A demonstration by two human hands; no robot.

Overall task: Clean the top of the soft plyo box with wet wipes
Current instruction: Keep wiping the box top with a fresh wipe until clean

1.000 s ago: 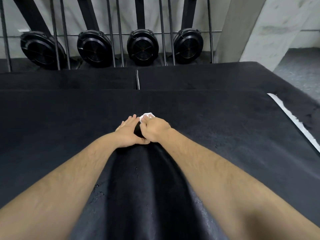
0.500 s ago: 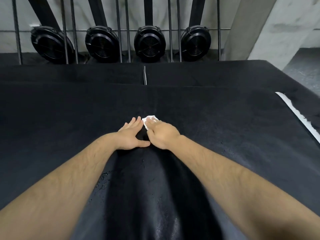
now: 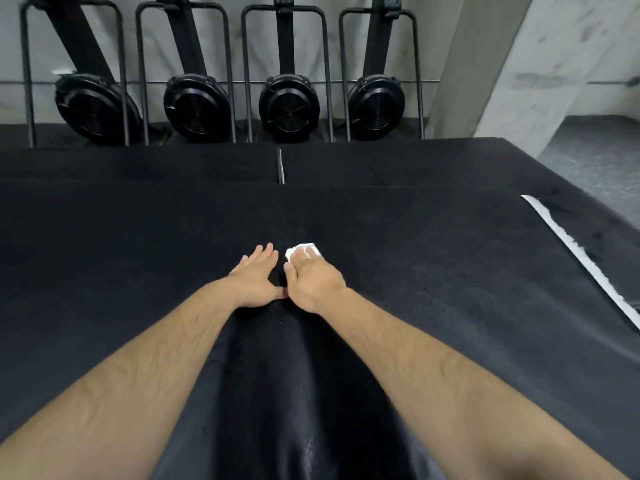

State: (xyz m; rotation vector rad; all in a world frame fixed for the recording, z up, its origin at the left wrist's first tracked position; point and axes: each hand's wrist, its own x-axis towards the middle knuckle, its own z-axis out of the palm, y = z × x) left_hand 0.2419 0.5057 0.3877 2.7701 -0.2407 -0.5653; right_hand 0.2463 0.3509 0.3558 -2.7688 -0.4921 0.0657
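Observation:
The black soft plyo box (image 3: 450,271) fills most of the head view, its top broad and flat. My right hand (image 3: 313,284) presses a crumpled white wet wipe (image 3: 300,250) down on the box top, fingers laid over it so only its far edge shows. My left hand (image 3: 254,280) lies flat on the box just left of it, fingers straight, thumb touching the right hand. A darker wet streak (image 3: 294,375) runs back between my forearms.
More black boxes (image 3: 138,164) stand behind, split by a narrow gap (image 3: 280,166). Four black fan-wheel machines (image 3: 289,107) lean against the grey wall. A white strip (image 3: 581,261) runs along the box's right edge, with grey floor (image 3: 602,154) beyond.
Both hands have slid farther away across the box top with the wipe, lengthening the wet streak. My right fingers lie flatter over the wipe now.

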